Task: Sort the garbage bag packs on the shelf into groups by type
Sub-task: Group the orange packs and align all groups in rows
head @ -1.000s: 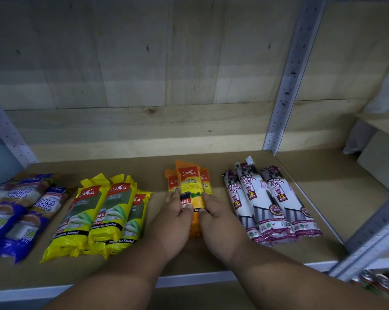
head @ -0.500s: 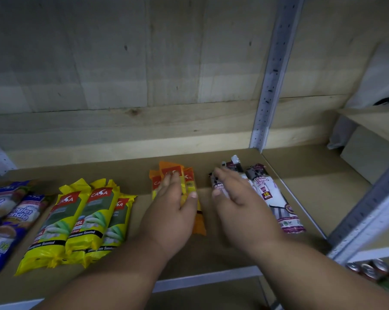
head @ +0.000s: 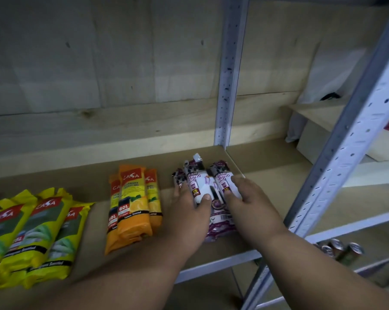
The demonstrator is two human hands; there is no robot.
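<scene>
**Both hands on the white draw-string packs at the right end of the shelf**

Head view: The left hand lies flat over the left side of the white and purple draw-string packs, thumb pressed on the middle pack and fingers spread over the leftmost one. It is pressing down rather than closing around anything. The right hand rests on the rightmost pack of the same group, fingers extended along its top, thumb against the pack's inner edge; it too lies loosely spread and encloses nothing. The three packs sit side by side between and under the two hands, their printed tops pointing away towards the back board, their purple lower ends showing between the wrists.

Just left of the left hand lies the group of orange packs, three overlapped, apart from the draw-string group with a bare strip of shelf between. Further left, well apart from the hands, lies the group of yellow packs, also three, fanned together.

Directly beyond the right hand's fingertips stands the grey perforated upright at the shelf's back corner. A second perforated post runs diagonally close to the right of the right forearm. Below that forearm, on a lower level, several cans show.
</scene>
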